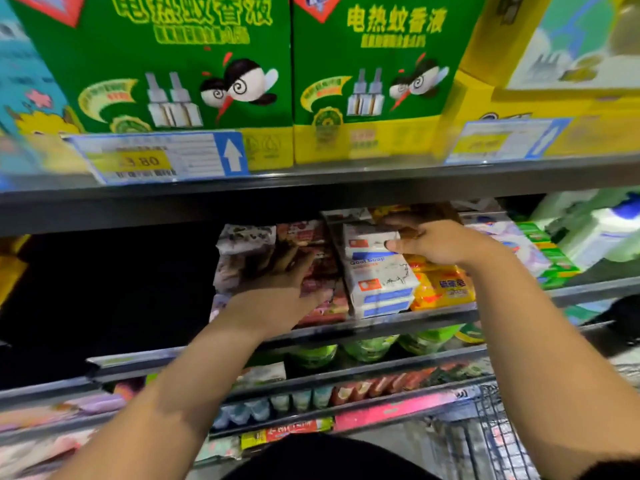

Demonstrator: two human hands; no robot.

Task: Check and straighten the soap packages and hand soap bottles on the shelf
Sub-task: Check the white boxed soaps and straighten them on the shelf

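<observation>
Soap packages stand in stacks on the middle shelf (433, 318). My left hand (277, 289) lies flat with straight fingers against the dark red and brown soap packs (311, 237). My right hand (436, 240) grips the top white and blue goat soap pack (367, 242), thumb on its front and fingers over its top. More white goat soap packs (381, 289) are stacked beneath it. Yellow soap packs (443, 289) lie right under my right wrist. No hand soap bottles can be made out clearly.
Green mosquito-liquid boxes (173, 64) and yellow boxes fill the upper shelf, with price tags (156, 157) on its edge. White bottles (595, 233) and green packs (550, 258) sit at right. Lower shelves hold green bottles (367, 348) and small tubes. A wire cart (485, 434) stands bottom right.
</observation>
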